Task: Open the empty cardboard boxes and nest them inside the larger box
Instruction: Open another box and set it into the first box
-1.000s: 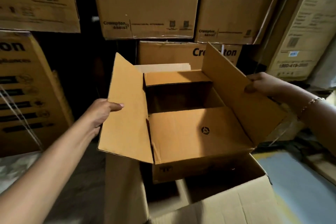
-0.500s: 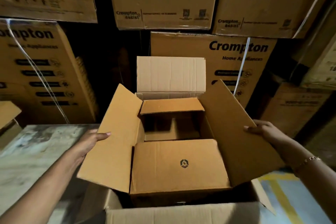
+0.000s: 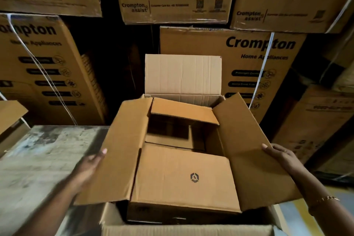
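Observation:
A brown cardboard box (image 3: 182, 176) with its flaps spread open sits down inside a larger, paler box (image 3: 183, 229), whose near wall crosses the bottom and whose far flap (image 3: 183, 74) stands upright. My left hand (image 3: 90, 166) lies against the outside of the inner box's left flap, fingers extended. My right hand (image 3: 281, 157) grips the outer edge of its right flap. The inner box's near flap, marked with a small black logo, lies flat, and the far flap tilts over the dark, empty-looking cavity.
Printed "Crompton" cartons (image 3: 237, 63) are stacked in a wall close behind and to both sides. A worn grey surface (image 3: 38, 159) lies on the left, with another box's flap (image 3: 9, 113) at its far left edge. Yellow-marked floor (image 3: 306, 216) shows at lower right.
The opened box has sunk from above the larger box down into it, with both hands following on its side flaps. The left hand now looks blurred with motion.

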`<action>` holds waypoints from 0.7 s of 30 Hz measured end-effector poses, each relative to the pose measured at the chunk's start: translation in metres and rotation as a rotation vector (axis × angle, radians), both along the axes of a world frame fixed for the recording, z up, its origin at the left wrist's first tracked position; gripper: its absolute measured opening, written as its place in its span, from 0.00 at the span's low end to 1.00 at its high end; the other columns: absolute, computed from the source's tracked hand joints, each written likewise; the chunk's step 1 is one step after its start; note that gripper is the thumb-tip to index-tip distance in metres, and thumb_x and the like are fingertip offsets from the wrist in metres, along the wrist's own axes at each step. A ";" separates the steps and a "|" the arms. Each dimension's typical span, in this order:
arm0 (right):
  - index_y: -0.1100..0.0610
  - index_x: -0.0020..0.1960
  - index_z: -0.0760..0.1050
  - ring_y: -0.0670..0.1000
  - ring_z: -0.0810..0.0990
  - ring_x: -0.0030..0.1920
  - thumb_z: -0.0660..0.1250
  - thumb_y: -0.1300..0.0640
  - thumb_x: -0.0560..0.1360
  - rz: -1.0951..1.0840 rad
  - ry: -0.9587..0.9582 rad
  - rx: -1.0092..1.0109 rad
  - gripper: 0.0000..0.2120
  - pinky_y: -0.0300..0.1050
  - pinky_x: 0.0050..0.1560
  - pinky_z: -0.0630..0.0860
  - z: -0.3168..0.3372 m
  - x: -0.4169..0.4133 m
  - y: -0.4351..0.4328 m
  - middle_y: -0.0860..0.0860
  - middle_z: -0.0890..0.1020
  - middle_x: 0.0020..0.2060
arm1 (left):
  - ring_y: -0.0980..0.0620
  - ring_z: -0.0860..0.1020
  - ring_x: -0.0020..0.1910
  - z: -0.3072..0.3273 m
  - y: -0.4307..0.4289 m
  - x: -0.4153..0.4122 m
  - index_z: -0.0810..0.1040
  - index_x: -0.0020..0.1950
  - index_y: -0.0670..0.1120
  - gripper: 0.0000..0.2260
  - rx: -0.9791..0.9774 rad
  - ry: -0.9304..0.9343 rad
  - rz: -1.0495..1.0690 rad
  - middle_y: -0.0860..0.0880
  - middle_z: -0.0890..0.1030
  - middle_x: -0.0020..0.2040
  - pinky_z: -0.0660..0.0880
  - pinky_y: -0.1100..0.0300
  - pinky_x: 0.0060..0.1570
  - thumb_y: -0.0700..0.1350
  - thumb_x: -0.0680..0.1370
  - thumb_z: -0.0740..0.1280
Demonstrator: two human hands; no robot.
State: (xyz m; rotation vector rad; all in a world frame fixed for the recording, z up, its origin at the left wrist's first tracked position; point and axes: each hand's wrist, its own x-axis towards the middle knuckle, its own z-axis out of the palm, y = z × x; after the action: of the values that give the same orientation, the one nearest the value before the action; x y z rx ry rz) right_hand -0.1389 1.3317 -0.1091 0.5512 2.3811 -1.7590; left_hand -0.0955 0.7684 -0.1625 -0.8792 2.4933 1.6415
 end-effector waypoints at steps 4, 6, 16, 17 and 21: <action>0.57 0.49 0.85 0.59 0.84 0.46 0.73 0.39 0.66 -0.109 -0.098 0.040 0.23 0.48 0.44 0.78 -0.028 0.012 -0.002 0.56 0.87 0.43 | 0.36 0.80 0.55 -0.046 0.006 0.007 0.81 0.58 0.35 0.28 -0.009 -0.118 0.160 0.32 0.81 0.56 0.74 0.49 0.54 0.60 0.81 0.60; 0.56 0.50 0.85 0.58 0.84 0.47 0.72 0.37 0.65 -0.157 -0.132 0.016 0.25 0.48 0.46 0.77 -0.040 0.016 -0.004 0.55 0.86 0.45 | 0.37 0.79 0.55 -0.054 0.005 0.008 0.80 0.62 0.35 0.28 0.039 -0.142 0.195 0.31 0.80 0.58 0.74 0.50 0.54 0.60 0.81 0.61; 0.59 0.50 0.80 0.56 0.82 0.41 0.60 0.41 0.81 -0.052 -0.125 0.236 0.21 0.45 0.38 0.73 -0.024 0.007 -0.012 0.53 0.83 0.40 | 0.37 0.80 0.54 -0.057 -0.006 0.009 0.80 0.63 0.38 0.26 0.079 -0.098 0.233 0.35 0.82 0.55 0.74 0.45 0.59 0.60 0.81 0.62; 0.58 0.51 0.80 0.56 0.83 0.42 0.59 0.40 0.81 -0.040 -0.130 0.263 0.22 0.46 0.40 0.75 -0.023 0.006 -0.009 0.53 0.83 0.41 | 0.37 0.81 0.53 -0.054 -0.012 0.009 0.81 0.62 0.40 0.25 0.083 -0.087 0.232 0.36 0.83 0.53 0.75 0.43 0.60 0.60 0.80 0.62; 0.54 0.55 0.80 0.56 0.86 0.42 0.59 0.36 0.79 0.006 -0.119 0.340 0.23 0.53 0.47 0.81 -0.019 0.002 0.001 0.54 0.86 0.44 | 0.39 0.82 0.48 -0.028 -0.026 0.008 0.82 0.59 0.47 0.23 0.047 -0.074 0.191 0.42 0.84 0.49 0.76 0.41 0.58 0.63 0.79 0.62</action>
State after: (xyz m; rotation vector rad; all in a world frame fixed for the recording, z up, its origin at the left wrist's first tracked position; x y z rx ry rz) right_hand -0.1373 1.3324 -0.1284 0.6652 2.6044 -1.2818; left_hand -0.0870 0.7421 -0.1909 -1.1822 2.3765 1.6773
